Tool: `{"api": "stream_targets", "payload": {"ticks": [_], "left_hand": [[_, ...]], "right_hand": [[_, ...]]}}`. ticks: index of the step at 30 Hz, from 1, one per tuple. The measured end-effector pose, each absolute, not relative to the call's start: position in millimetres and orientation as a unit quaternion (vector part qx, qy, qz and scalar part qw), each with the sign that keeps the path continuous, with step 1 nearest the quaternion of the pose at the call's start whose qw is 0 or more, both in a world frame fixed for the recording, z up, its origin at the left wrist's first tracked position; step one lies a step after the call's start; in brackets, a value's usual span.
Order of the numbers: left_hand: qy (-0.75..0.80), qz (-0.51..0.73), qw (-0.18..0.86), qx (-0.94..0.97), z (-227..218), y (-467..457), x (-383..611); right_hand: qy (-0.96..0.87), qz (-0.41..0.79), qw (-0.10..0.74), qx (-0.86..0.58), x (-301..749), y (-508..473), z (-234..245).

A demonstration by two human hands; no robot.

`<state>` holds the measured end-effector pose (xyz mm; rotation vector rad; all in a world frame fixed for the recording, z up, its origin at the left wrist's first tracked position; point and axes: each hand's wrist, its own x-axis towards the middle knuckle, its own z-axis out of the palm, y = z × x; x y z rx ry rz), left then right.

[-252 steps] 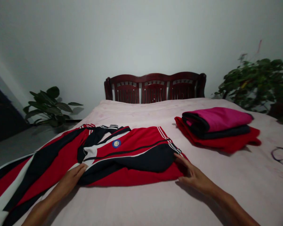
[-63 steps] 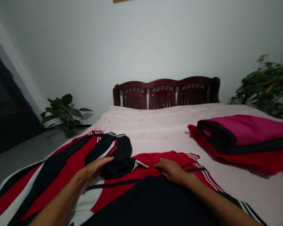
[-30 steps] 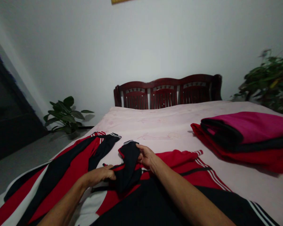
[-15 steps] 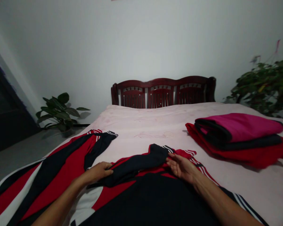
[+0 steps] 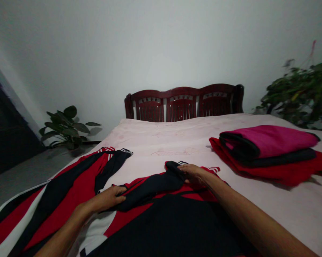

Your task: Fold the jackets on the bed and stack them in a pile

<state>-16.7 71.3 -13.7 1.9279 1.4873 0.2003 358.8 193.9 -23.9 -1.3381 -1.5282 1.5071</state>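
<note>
A navy, red and white track jacket [image 5: 171, 225] lies on the bed in front of me, with a navy sleeve folded across its top. My left hand [image 5: 113, 198] is closed on the left end of that sleeve, thumb on top and fingertips hidden in the cloth. Near the white-striped cuff, my right hand [image 5: 193, 173] grips the sleeve's other end; its fingertips are partly tucked behind the fabric. Left of the jacket is another red, navy and white garment [image 5: 77, 192], laid out lengthwise with striped cuffs at its far end.
A stack of folded clothes [image 5: 278, 142], magenta on top and red beneath, sits on the right side of the pink bedsheet [image 5: 161, 139]. Beyond the bed stands a dark wooden headboard [image 5: 179, 103]. Potted plants flank it, one at left [image 5: 67, 126] and one at right [image 5: 297, 96].
My right hand has moved slightly left and closed on the sleeve near the cuff, where its fingers were loosely spread before. My left hand stays almost in place on the sleeve.
</note>
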Motion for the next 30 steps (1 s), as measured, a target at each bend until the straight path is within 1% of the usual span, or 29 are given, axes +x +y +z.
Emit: {"api": "stream_targets", "payload": {"ticks": [2,4,7,8,9,10,12,14,15,17,19,21,23,26,28,30], "left_hand": [[0.573,0.073,0.334,0.745,-14.8,72.3,-17.7],[0.58,0.075,0.318,0.746,-15.6,72.6,-18.9],[0.597,0.084,0.271,0.75,-17.9,73.3,-20.0],[0.601,0.088,0.252,0.753,-19.3,73.9,-19.7],[0.605,0.091,0.235,0.756,-21.1,74.8,-19.1],[0.607,0.092,0.22,0.758,-23.3,75.8,-18.2],[0.615,0.094,0.186,0.761,-28.1,77.7,-15.7],[0.628,0.097,0.139,0.759,-32.2,79.0,-13.0],[0.635,0.103,0.116,0.757,-33.4,79.5,-12.1],[0.639,0.124,0.102,0.753,-33.4,80.3,-11.8],[0.63,0.174,0.144,0.743,-30.4,82.5,-15.1],[0.628,0.24,0.195,0.714,-25.9,86.7,-23.0],[0.645,0.285,0.204,0.679,-22.2,92.2,-34.9],[0.678,0.296,0.185,0.648,-22.7,97.8,-53.9],[0.695,0.29,0.182,0.632,-27.9,97.3,-62.2],[0.715,0.284,0.185,0.612,-36.1,94.1,-65.3]], "right_hand": [[-0.563,0.561,0.335,-0.506,359.6,187.9,-22.6],[-0.546,0.528,0.405,-0.509,370.4,178.9,-15.8],[-0.526,0.393,0.539,-0.528,398.1,160.2,-7.4],[-0.519,0.349,0.559,-0.545,407.7,153.5,-8.4],[-0.513,0.324,0.557,-0.567,416.5,147.2,-11.9],[-0.51,0.322,0.536,-0.591,424.3,141.8,-17.5],[-0.509,0.355,0.467,-0.63,437.0,134.7,-31.3],[-0.527,0.383,0.402,-0.644,446.5,132.4,-40.5],[-0.543,0.378,0.379,-0.647,450.0,132.4,-40.9],[-0.587,0.311,0.351,-0.66,453.1,133.2,-31.9],[-0.637,0.201,0.337,-0.664,447.9,134.4,-14.0],[-0.699,0.098,0.327,-0.629,433.5,136.3,3.6],[-0.762,0.018,0.305,-0.571,414.8,139.6,11.4],[-0.825,-0.091,0.232,-0.507,396.4,146.3,-3.9],[-0.838,-0.137,0.159,-0.504,397.9,150.8,-27.6],[-0.829,-0.158,0.094,-0.528,407.4,154.2,-52.3]]}}
